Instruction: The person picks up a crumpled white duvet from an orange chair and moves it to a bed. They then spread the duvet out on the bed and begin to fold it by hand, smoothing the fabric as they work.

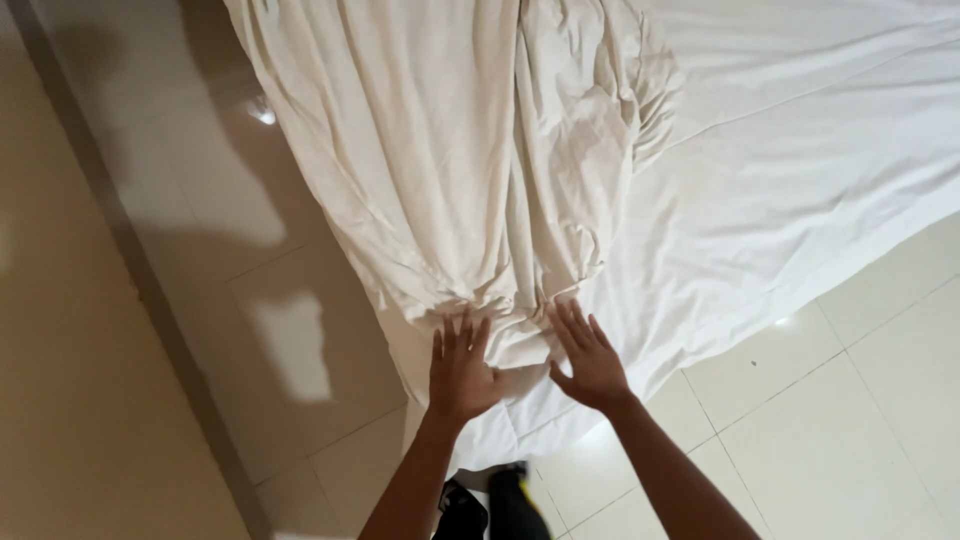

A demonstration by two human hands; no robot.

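A cream-coloured crumpled sheet (450,150) lies bunched in long folds over the corner of a bed, its lower edge gathered into tight pleats right at the fingertips of both hands. No packages, labels or signs show anywhere around the hands.

The left hand (462,368) lies flat with its palm down, fingers spread and straight, its fingertips touching the pleated edge of the crumpled sheet. It grips nothing; it only presses on cloth. The right hand (590,360), just beside it and a little apart, is likewise open, fingers fanned out and pointing away from the person, resting where the crumpled edge meets the smoother white bed sheet (780,180) beneath. The thumbs point toward each other across a narrow gap of fabric.

The crumpled sheet runs away from the hands toward the top of the view, heavily creased, with a deep fold down its middle. Beyond the right hand the white bed sheet stretches flatter, with only faint wrinkles. Its corner hangs down below the wrists.

Beyond the left hand lies a glossy tiled floor (250,250) with bright reflections, and the tiles carry on past the right forearm too. Between the forearms, near the bottom edge, dark shoes (490,505) show on the floor.
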